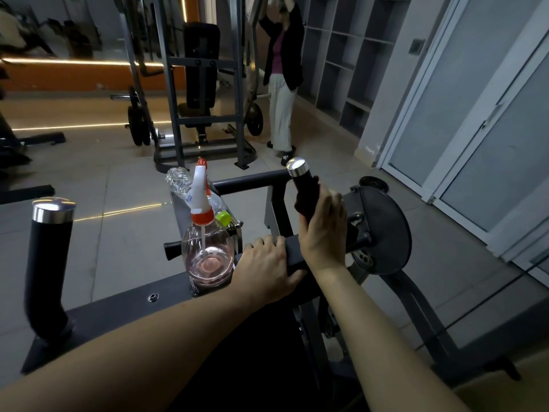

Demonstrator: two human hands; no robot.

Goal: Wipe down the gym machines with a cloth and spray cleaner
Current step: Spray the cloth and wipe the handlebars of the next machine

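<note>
Cloth [306,197] looked soft and limp, wrapped round the handle [298,167] inside the closed right grip [322,230]. Left grip [266,267] clamped the bar [292,247]. Bottle [208,254] stood just beside it, probably light, best grabbed by the neck.

This is looking like a gym: a steel-framed machine [208,120] with a padded backrest [200,63] is standing on the tiled floor [104,179], weight plates [138,123] are hanging from it, and open cubby shelves [341,55] are lining the wall.

Dim room with pale tiled floor [118,179], grey cubby shelves [341,55], frosted glass doors [463,114].
</note>
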